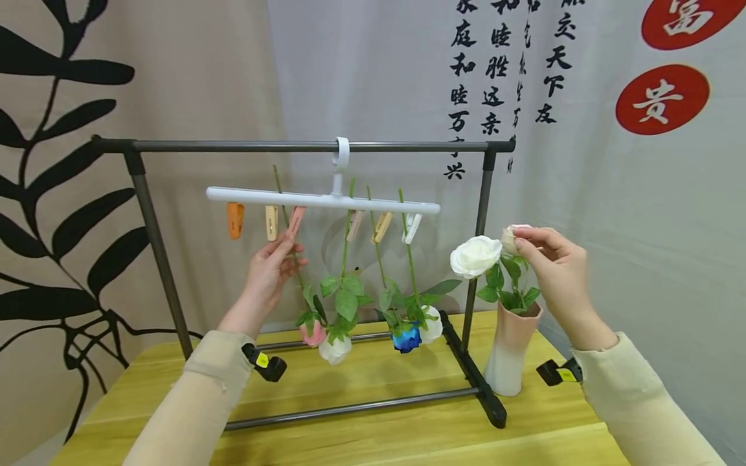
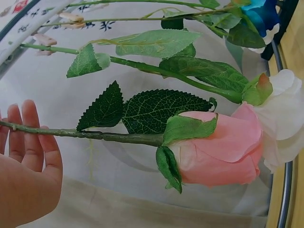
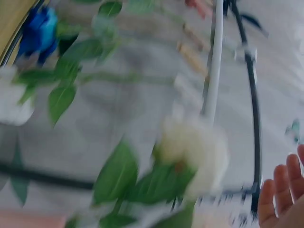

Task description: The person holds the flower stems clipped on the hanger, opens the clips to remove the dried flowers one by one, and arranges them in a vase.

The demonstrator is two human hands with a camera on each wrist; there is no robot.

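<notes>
1. Left grip: thumb and forefinger pinch the lower end of the pink clip; remaining fingers lie loosely extended.
2. Pink rose: hangs head down below the left grip, its stem crossing in front of those fingers.
3. Right grip: thumb and forefinger grasp the pale rose at its bloom; the right wrist view is blurred.
4. Vase: stands upright below the right grip. A full white rose sits just left of that grip.
5. White hanger: above the left grip, hooked over the dark rack.
6. Right of the left grip, a hanging white rose, a blue rose and another white bloom hang inverted.
7. Orange clip and cream clip: left of the pink clip, above the left grip.
8. Wooden surface: beneath both grips, carrying rack and vase.
</notes>
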